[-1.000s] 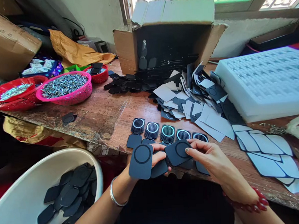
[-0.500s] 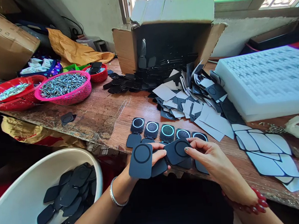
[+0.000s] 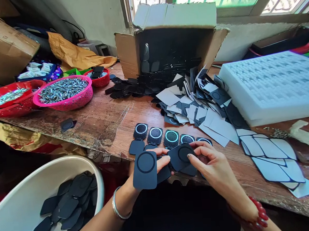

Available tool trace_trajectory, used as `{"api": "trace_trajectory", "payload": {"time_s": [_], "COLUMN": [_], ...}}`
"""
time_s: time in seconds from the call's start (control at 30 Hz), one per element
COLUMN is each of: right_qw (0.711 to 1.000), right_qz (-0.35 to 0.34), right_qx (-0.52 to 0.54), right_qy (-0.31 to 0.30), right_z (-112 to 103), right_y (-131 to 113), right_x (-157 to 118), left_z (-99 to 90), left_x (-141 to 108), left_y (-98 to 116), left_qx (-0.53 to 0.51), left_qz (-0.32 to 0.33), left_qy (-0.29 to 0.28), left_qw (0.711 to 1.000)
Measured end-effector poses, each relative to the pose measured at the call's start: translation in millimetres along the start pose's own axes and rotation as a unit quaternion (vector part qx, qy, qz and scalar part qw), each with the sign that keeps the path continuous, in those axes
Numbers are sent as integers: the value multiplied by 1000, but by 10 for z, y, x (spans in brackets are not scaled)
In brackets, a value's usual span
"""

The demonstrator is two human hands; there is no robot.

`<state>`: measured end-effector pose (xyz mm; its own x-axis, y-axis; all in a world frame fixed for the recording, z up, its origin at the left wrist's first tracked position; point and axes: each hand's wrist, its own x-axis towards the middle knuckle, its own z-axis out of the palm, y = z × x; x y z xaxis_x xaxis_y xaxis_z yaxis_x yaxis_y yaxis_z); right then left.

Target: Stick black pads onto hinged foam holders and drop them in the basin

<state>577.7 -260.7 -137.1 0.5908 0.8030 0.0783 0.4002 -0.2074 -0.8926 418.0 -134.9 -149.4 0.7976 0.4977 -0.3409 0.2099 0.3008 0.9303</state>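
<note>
Several flat black pads are bunched between my hands at the table's front edge. My left hand [image 3: 162,161] is closed on a black pad with a ring print [image 3: 145,178], which lies over its wrist side, and its thumb presses toward a second ringed black panel [image 3: 182,157]. Fingers and thumb of my right hand [image 3: 211,164] pinch that second panel at its right edge. Behind the hands stands a row of opened black folding units with coil rings [image 3: 155,134]; the hands partly cover their lower plates.
A tipped cardboard box [image 3: 128,56] spills black plates and white-backed cards [image 3: 169,95]. Metal parts fill a pink basket [image 3: 81,99] at left. A white foam tray [image 3: 264,110] stands right, near white sheets [image 3: 265,169]. A cream tub [image 3: 99,181] holds black pieces below left.
The view has shifted slightly. Both hands keep their hold on the black pads, and the right hand stays at the panel's right edge.
</note>
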Motion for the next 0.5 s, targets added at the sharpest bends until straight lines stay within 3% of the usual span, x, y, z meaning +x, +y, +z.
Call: {"api": "trace_trajectory", "payload": {"time_s": [0.3,0.37,0.5], "right_qw": [975,957,893], "right_qz": [-144,-180,-213], "right_qx": [-157,-219,-395], "right_qy": [63,60,37], "right_z": [75,62,-51], "right_y": [36,25,-3], "right_x": [-75,-85,-71], "left_z": [6,13,-3], "left_x": [-18,-30,-42], "left_y": [7,-33,-143], "left_qx": [63,61,56], "left_qz": [39,41,52], "left_qy": [9,12,4], "left_qw": [997,997,997]}}
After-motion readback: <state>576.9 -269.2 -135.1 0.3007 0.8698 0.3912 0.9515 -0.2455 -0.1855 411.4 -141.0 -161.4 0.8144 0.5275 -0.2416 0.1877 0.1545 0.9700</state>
